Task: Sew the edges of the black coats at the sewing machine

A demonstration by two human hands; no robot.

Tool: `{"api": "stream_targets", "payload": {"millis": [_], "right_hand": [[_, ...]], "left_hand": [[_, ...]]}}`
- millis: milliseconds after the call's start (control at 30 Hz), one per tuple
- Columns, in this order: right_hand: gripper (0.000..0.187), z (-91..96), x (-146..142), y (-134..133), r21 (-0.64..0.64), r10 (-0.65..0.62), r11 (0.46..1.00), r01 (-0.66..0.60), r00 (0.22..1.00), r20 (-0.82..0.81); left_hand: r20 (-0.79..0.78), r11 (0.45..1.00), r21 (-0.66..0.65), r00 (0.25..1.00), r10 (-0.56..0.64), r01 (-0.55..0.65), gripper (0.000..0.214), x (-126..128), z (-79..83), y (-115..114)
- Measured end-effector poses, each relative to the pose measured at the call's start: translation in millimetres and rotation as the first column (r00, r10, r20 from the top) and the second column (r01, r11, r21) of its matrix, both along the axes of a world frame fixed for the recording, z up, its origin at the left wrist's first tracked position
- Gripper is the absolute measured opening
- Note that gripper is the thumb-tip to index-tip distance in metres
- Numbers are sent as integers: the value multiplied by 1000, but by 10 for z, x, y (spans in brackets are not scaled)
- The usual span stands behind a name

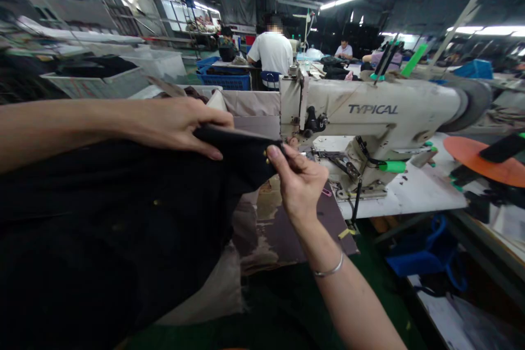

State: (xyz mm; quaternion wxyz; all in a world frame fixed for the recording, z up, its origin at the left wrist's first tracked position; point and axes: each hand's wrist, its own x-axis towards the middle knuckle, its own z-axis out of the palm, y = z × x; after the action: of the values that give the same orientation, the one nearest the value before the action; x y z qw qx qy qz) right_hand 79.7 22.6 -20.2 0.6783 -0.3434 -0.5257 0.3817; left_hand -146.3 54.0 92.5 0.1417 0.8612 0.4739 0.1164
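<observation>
One black cloth (123, 240) is hanging to the left of the sewing machine (369, 101); the left hand (180, 123) is clamping its upper edge, and the right hand (301, 180) is pinching the corner nearest the sewing machine, probably holding that edge taut between them.

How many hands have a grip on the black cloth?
2: the left grip on the cloth along its upper edge, the right grip at its end near the machine.
</observation>
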Motion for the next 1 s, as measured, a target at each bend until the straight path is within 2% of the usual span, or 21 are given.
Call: {"api": "stream_targets", "payload": {"millis": [33, 67, 100, 167, 233, 300, 367, 467, 500, 567, 633, 700, 767, 833, 900, 1000], "right_hand": [[31, -256, -45, 27, -85, -10, 996, 9, 1000, -8], [33, -533, -101, 52, -185, -43, 982, 41, 999, -7], [35, -810, -163, 79, -283, -69, 957, 67, 998, 3], [40, -1296, -279, 142, -365, -105, 926, 100, 994, 7], [43, -1620, -346, 220, -413, -127, 903, 119, 992, 9], [43, -1767, -346, 305, -445, -143, 886, 131, 990, 7], [43, -1790, -304, 385, -468, -151, 874, 133, 989, 0], [41, -1737, -250, 463, -490, -137, 865, 107, 990, -26], [40, -1720, -246, 473, -495, -128, 864, 92, 991, -39], [40, -1695, -255, 477, -501, -107, 863, 58, 992, -69], [40, -1676, -264, 474, -495, -81, 869, 19, 991, -103], [39, -1651, -253, 485, -479, -60, 878, -10, 989, -132], [37, -1619, -220, 524, -465, -69, 885, -12, 985, -155], [38, -1585, -179, 590, -456, -101, 890, 6, 978, -184], [41, -1558, -151, 671, -451, -137, 892, 21, 965, -225], [44, -1541, -147, 783, -455, -175, 890, 27, 942, -287]], "left_hand": [[-195, 994, 42, 977, -91, 101, 26, 60, -164, 129], [-266, 988, 46, 955, -132, 149, 23, 121, -373, 244], [-293, 985, 66, 946, -136, 162, 21, 178, -605, 348], [-343, 975, 55, 921, -184, 215, 19, 272, -1040, 532], [-373, 966, 30, 900, -226, 255, 24, 333, -1324, 678], [-384, 968, 30, 897, -221, 251, 24, 367, -1422, 743], [-380, 979, 71, 913, -149, 189, 16, 404, -1405, 660], [-361, 990, 127, 932, -17, 67, 29, 568, -1408, 208], [-351, 992, 116, 937, -7, 51, 28, 666, -1456, 7], [-158, 966, 235, 977, 146, -106, 34, 904, -1627, -349], [8, 938, 281, 978, 208, -201, 42, 1122, -1850, -510], [99, 900, 272, 940, 327, -341, 45, 1244, -2045, -405], [159, 872, 285, 917, 366, -397, 40, 1252, -2159, -95], [149, 903, 272, 942, 301, -332, 38, 1188, -2180, 284], [124, 946, 243, 974, 190, -216, 38, 1104, -2132, 616], [116, 982, 182, 993, 21, -42, 39, 1006, -2015, 934]]}}
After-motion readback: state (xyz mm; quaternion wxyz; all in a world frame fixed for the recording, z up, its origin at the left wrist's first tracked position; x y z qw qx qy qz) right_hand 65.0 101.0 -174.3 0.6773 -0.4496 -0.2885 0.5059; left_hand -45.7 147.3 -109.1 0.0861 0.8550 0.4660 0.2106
